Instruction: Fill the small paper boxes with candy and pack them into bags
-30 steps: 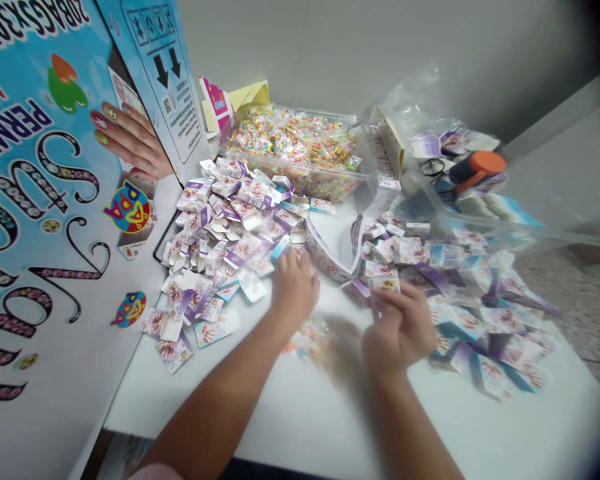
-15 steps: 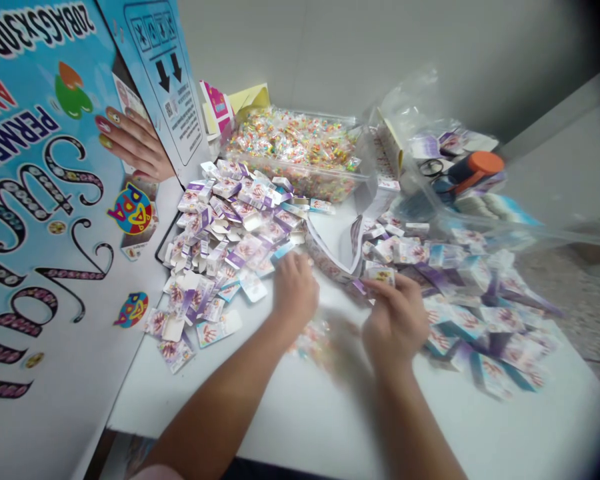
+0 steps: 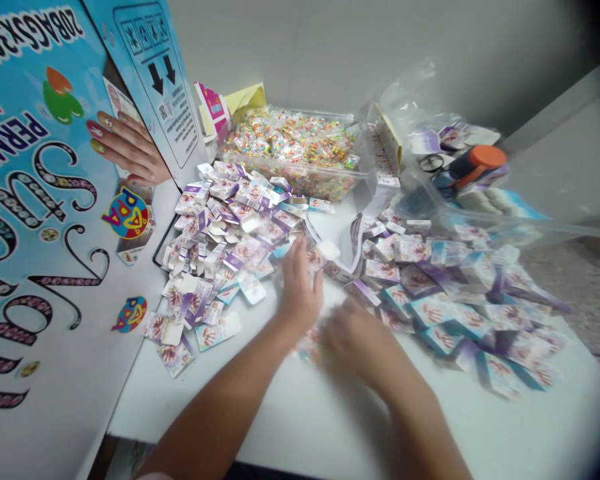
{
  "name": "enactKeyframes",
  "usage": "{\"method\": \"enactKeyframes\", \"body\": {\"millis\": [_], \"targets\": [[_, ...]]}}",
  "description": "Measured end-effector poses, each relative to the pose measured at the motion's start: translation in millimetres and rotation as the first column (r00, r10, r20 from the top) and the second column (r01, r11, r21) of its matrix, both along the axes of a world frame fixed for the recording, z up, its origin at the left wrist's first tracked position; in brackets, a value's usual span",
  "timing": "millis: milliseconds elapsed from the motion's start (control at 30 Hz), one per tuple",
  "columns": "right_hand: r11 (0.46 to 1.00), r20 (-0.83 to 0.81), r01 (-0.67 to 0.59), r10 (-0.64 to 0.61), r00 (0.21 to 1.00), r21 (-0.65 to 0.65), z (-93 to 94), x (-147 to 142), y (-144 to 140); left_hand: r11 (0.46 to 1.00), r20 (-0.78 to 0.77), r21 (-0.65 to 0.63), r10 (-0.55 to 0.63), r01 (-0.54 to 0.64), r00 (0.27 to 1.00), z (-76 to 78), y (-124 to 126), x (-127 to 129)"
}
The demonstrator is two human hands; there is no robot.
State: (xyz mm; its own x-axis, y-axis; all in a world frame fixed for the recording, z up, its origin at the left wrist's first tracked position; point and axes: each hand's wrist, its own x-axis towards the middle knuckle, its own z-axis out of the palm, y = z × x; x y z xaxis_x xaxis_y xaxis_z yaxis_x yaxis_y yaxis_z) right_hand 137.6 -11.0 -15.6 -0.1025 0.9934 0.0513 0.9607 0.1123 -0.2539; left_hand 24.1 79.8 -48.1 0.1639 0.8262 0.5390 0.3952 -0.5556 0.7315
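My left hand (image 3: 300,287) sits palm down at the middle of the white table (image 3: 300,413), fingers closed on a small folded box (image 3: 319,255) that pokes out at one o'clock from my knuckles, its white flap up. That box is right at the near edge of the heap of folded boxes (image 3: 225,227), which spreads off toward ten o'clock from my hand.

My right hand (image 3: 353,340) is low, just at four o'clock from the left one, and it's a blur. I can't tell whether its fingers are apart or closed on anything. Under it and toward eight o'clock there's a smear of colour, a small clear packet of coloured bits (image 3: 307,343) lying on the table, touching or nearly touching my fingers; too blurred to say which.

Out at three o'clock lies the flat pile of unfolded cartons (image 3: 455,300), purple and teal with a hand print. Dead ahead at twelve o'clock stands the clear tub of coloured packets (image 3: 300,150). At one to two o'clock a clear plastic bag (image 3: 430,167) holds a tool with an orange cap (image 3: 480,160). At nine o'clock leans the big blue printed carton (image 3: 45,220).
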Motion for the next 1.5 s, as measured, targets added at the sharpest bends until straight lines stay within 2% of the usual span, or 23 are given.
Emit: {"method": "enactKeyframes", "body": {"millis": [133, 267, 400, 467, 533, 600, 700, 900, 1100, 1167, 1267, 1333, 1400, 1500], "targets": [[0.989, 0.015, -0.061, 0.06, 0.998, 0.135, -18.3, -1.4, -2.4, 0.981, 0.044, -0.105, -0.162, 0.165, 0.986, 2.1, -1.8, 0.6], [0.989, 0.067, -0.062, 0.053, 0.996, 0.132, -25.2, 2.4, -1.1, 0.977, 0.101, -0.136, -0.15, 0.163, 0.984, 0.5, -3.1, 2.5], [0.998, 0.105, -0.054, 0.05, 0.993, 0.033, -14.3, 4.9, 3.4, 0.983, 0.108, -0.158, -0.083, 0.099, 0.991, 2.3, -1.0, 0.7], [0.998, 0.059, -0.043, 0.041, 0.997, 0.04, -2.5, 5.5, 5.2, 0.972, 0.144, -0.204, -0.087, 0.116, 0.986, 5.1, 0.3, -1.0], [0.993, -0.071, 0.01, -0.001, 0.998, 0.12, 9.9, 6.3, 6.4, 0.934, 0.223, -0.302, -0.127, 0.192, 0.967, 7.7, 0.9, -2.3], [0.97, -0.249, 0.1, -0.043, 0.968, 0.221, 19.0, 7.8, 7.6, 0.866, 0.292, -0.412, -0.172, 0.285, 0.941, 9.4, 0.7, -3.2], [0.928, -0.428, 0.21, -0.062, 0.902, 0.308, 21.6, 12.7, 10.4, 0.791, 0.336, -0.486, -0.224, 0.372, 0.915, 11.3, -1.0, -3.2], [0.91, -0.573, 0.296, -0.083, 0.816, 0.289, 12.1, 24.1, 14.5, 0.744, 0.354, -0.51, -0.274, 0.431, 0.894, 16.8, -3.1, -1.6], [0.879, -0.706, 0.393, -0.096, 0.702, 0.27, 18.1, 17.4, 13.3, 0.703, 0.45, -0.495, -0.296, 0.511, 0.842, 20.5, -1.3, -2.7], [0.848, -0.735, 0.447, -0.106, 0.67, 0.285, 18.3, 15.0, 13.6, 0.655, 0.503, -0.481, -0.339, 0.583, 0.795, 21.4, -1.3, -3.2], [0.817, -0.756, 0.491, -0.107, 0.646, 0.304, 14.9, 14.1, 14.1, 0.525, 0.579, -0.5, -0.388, 0.689, 0.717, 23.4, -2.5, -3.5], [0.822, -0.77, 0.492, -0.107, 0.629, 0.287, 11.2, 13.8, 14.5, 0.45, 0.608, -0.524, -0.397, 0.723, 0.688, 24.5, -3.7, -3.5], [0.839, -0.816, 0.485, -0.09, 0.571, 0.248, 7.9, 13.1, 15.1, 0.422, 0.614, -0.532, -0.405, 0.734, 0.678, 24.5, -4.5, -3.4], [0.862, -0.905, 0.466, -0.022, 0.425, 0.198, 4.5, 12.6, 15.8, 0.434, 0.588, -0.523, -0.439, 0.734, 0.679, 22.1, -3.9, -3.6]]}}
